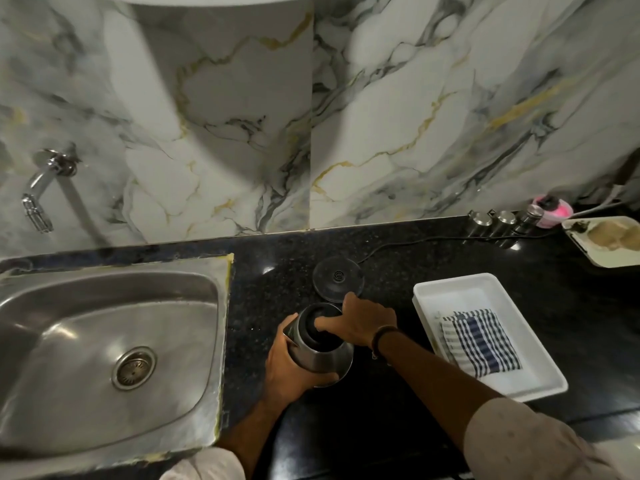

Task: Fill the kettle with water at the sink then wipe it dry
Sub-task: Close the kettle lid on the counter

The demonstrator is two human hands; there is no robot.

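Person at the black counter, both hands on the kettle. Kettle is steel with a black lid, standing or held just above the counter, between the sink and the white tray; whether its bottom touches the counter cannot be told.

Left hand: wrapped around the lower left side of the kettle body, fingers curled under toward the front, thumb up along the side. Closed firmly on the metal.

Right hand: laid over the top, fingers bent and pressed onto the black lid, the palm arched over the handle side. A dark band sits at that wrist. The handle itself is hidden under the hand.

Round black kettle base sits on the counter just behind the kettle, cord running off to the right.

Sink is to the left, basin looks dry, the tap on the marble wall above it. No water seen at the spout.

Blue-and-white checked cloth lies folded in the tray, untouched, to the right of the right forearm.
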